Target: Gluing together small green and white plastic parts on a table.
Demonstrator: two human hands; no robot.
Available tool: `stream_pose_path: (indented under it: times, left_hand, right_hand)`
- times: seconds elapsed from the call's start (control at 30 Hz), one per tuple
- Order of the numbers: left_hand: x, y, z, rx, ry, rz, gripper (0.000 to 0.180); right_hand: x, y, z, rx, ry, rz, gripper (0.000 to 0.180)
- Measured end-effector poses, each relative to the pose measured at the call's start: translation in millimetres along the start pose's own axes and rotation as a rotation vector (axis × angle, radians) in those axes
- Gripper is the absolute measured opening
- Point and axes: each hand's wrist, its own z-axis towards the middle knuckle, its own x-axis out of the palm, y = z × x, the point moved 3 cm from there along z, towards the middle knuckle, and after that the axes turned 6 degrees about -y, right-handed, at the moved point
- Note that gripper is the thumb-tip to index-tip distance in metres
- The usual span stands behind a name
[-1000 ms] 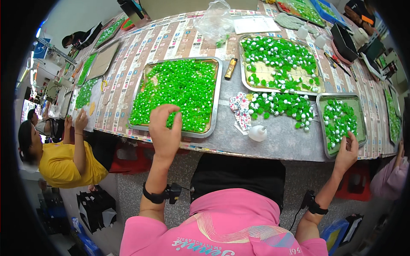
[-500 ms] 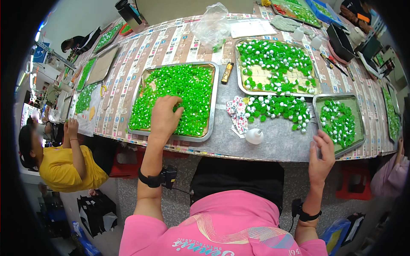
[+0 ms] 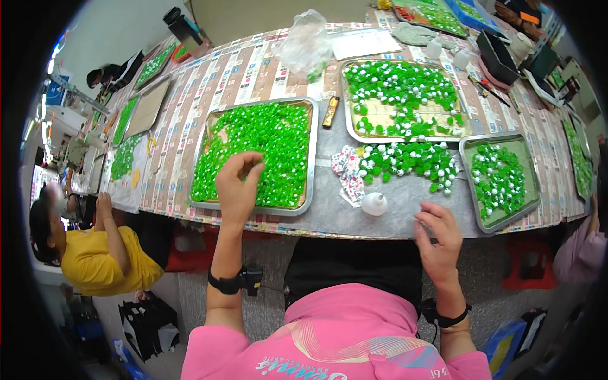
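My left hand [image 3: 238,190] hovers over the near part of a metal tray [image 3: 313,145] filled with small green plastic pieces [image 3: 278,136]. Its thumb and forefinger tips are drawn together in a pinch; whatever may be between them is too small to make out. Over the grey mat's front edge, my right hand [image 3: 440,240] has its fingers bent and apart from the thumb, with nothing visible in it. Beyond it lies a loose pile of green pieces with white balls [image 3: 408,158]. A white squeeze bottle [image 3: 374,204] stands between my hands, beside a floral cloth [image 3: 347,170].
A smaller tray [image 3: 534,190] of green-and-white pieces is at the right. Behind the pile sits a larger tray [image 3: 348,120] of them. A yellow-and-black tube [image 3: 330,112] and a clear plastic bag [image 3: 304,44] lie farther back. A person in yellow [image 3: 111,259] sits at the left.
My right hand has moved left, away from the small right tray toward the squeeze bottle. My left hand has drawn slightly nearer to me, still over the green pieces.
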Motion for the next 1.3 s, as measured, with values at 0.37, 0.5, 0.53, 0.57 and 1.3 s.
stream_pose_path:
  times: [0.37,0.5,0.53,0.57,1.3]
  left_hand:
    - [49,-34,-72,-0.563,0.353,-0.498,0.012]
    - [53,-48,-95,-0.713,0.427,-0.648,0.017]
    - [56,-47,-99,-0.739,0.423,-0.651,0.015]
    - [57,-47,-102,-0.824,0.433,-0.709,0.015]
    - [96,-43,-122,-0.910,0.604,-0.947,0.021]
  right_hand:
    - [56,-3,4,-0.013,0.100,0.238,0.054]
    - [67,0,6,0.013,0.170,0.324,0.050]
    - [68,0,4,0.013,0.168,0.335,0.049]
    - [67,1,5,0.012,0.168,0.347,0.048]
    - [-18,3,-18,0.488,0.014,0.570,0.048]
